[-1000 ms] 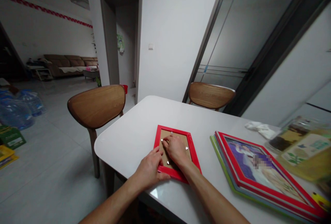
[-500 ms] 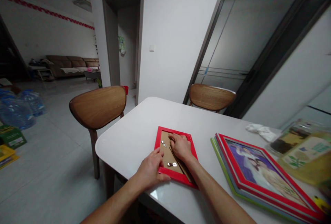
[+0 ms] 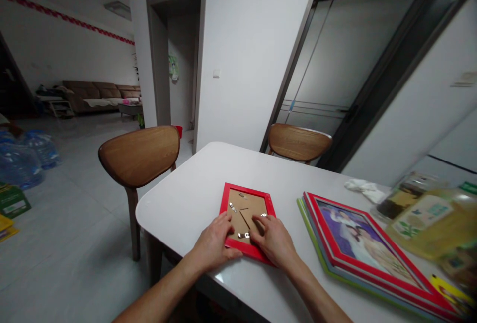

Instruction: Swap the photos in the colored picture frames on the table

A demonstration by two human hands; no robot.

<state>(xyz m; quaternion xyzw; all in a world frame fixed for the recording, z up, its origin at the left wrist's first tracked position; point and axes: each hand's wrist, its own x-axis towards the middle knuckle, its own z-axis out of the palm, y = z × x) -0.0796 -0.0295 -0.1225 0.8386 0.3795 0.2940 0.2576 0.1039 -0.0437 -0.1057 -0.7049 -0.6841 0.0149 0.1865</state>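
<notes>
A red picture frame lies face down on the white table, its brown backing board seated inside the border. Small metal clips sit around the board's edges, and thin dark slits mark its middle. My left hand grips the frame's lower left corner, fingers over the left side and thumb along the near edge. Over the lower right part of the backing rests my right hand, fingers bent, thumb and index finger apart, near a clip on the right side. It covers part of the right border.
To the right, a stack of frames is topped by a red-framed photo. Beyond it are a bottle of yellow liquid, a clear container and white tissue. Wooden chairs stand at the table's far sides.
My right hand has moved from the upper middle of the backing down to its lower right. The raised right part of the backing now lies flat. My left hand stays on the frame.
</notes>
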